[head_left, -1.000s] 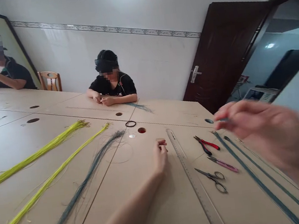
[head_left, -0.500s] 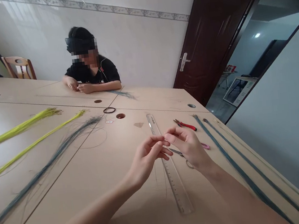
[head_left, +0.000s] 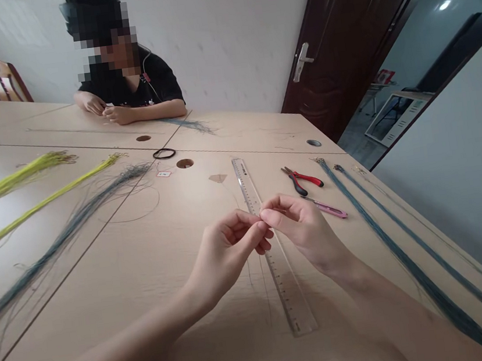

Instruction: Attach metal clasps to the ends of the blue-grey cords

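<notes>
Desk ends in a diagonal edge at right, beyond teal bundles; wide gap between grey-blue bundle and ruler. Left hand and right hand pinched closed above ruler, contents too small to tell; thin strands show below.

the left forearm and right forearm angle inward; the left hand and right hand meet at their pinched fingertips, the left's lower fingers loosely curled.

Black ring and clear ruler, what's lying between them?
Head view: a round hole and a tan patch lie between the black ring and clear ruler.
</notes>
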The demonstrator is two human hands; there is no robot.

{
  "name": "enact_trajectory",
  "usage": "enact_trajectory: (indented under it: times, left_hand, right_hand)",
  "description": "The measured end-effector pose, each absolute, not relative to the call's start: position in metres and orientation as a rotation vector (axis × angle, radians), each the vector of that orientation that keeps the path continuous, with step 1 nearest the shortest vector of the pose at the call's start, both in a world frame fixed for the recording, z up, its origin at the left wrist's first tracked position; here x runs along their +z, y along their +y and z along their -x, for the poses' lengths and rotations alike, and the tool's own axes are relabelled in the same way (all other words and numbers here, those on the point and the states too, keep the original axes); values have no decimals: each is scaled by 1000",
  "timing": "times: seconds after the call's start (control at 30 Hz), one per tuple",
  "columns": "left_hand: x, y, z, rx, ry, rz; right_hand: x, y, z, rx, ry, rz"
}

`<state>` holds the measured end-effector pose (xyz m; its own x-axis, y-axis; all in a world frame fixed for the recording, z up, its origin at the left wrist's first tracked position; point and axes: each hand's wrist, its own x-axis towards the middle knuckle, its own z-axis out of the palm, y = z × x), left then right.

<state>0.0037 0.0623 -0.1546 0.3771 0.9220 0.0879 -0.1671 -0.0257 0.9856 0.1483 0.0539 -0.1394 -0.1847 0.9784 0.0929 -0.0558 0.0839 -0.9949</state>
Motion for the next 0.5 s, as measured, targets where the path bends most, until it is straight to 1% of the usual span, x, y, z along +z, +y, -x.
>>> enact_trajectory:
  times: [0.27,0.5]
  left_hand:
    - [-155,64,-2,1090,697,-1285]
    - [-155,64,-1,1108,786,-1324]
  right_hand:
    - [-136,56,-152,1331,-1331,943]
    - [-132,52,-150,1259,-1443,915]
